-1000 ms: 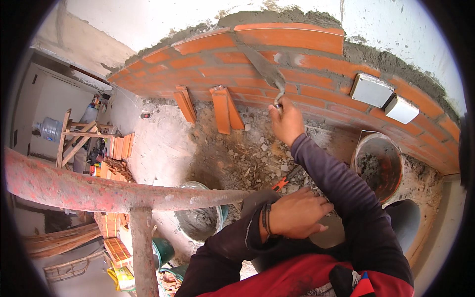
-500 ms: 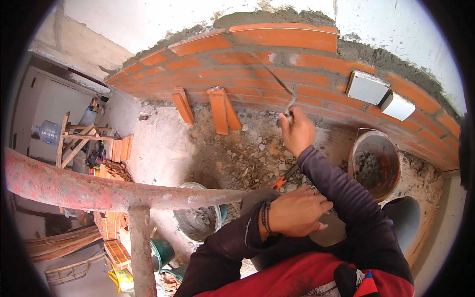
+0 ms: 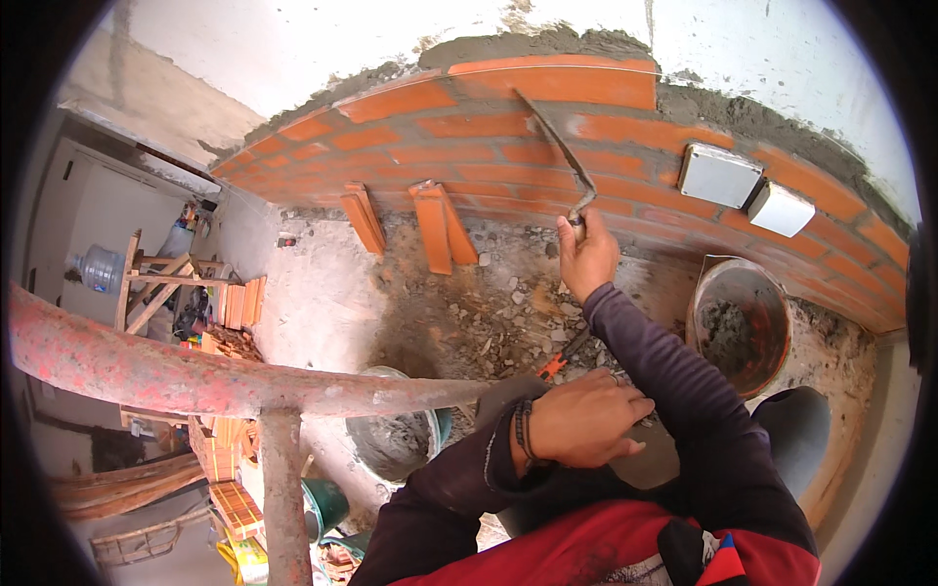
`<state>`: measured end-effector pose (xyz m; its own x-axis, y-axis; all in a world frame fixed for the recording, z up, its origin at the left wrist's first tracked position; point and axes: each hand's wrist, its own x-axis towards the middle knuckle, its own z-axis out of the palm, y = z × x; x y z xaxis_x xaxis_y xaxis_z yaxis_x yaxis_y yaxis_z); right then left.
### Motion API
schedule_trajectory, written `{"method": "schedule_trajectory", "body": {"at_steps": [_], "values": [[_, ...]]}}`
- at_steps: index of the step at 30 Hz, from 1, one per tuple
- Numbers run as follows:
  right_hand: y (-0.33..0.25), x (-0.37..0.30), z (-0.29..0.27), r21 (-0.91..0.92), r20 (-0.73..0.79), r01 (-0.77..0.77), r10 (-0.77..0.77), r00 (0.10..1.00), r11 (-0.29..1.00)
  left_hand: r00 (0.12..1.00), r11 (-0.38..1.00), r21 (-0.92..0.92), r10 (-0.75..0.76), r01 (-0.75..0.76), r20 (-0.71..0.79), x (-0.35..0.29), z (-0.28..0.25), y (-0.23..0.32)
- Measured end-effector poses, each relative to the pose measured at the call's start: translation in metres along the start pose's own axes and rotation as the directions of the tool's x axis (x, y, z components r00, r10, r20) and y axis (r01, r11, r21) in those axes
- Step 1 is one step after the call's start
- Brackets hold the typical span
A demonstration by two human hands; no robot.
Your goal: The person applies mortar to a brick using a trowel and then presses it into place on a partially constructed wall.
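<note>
While closed around the handle at its lower end, right hand (image 3: 586, 256) holding a thin grey steel trowel (image 3: 552, 146) slanting up-left across the orange brick wall (image 3: 410, 98), blade seemingly against mortar; left hand (image 3: 584, 420) half-curled, empty, far lower.

A curved orange brick wall with grey mortar joints (image 3: 469, 127) rises before a white plastered wall (image 3: 293, 39), above a rubble-strewn grey concrete floor (image 3: 322, 303), in daylight.
</note>
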<state>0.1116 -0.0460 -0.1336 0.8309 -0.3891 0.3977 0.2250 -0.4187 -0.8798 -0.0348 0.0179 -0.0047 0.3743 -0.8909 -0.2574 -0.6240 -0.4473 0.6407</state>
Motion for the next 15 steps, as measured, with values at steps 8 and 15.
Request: {"method": "schedule_trajectory", "body": {"at_steps": [8,15], "values": [[-0.031,0.048,-0.108,0.008,0.559,0.191,-0.163,0.813,0.982,0.998,0.998,0.001,0.057,-0.057,0.038,0.017,-0.005,0.005],[-0.04,0.095,-0.319,-0.304,0.915,0.136,0.249,0.318,0.943,0.997,0.997,-0.036,0.072,-0.072,-0.009,0.031,-0.025,0.002]]}}
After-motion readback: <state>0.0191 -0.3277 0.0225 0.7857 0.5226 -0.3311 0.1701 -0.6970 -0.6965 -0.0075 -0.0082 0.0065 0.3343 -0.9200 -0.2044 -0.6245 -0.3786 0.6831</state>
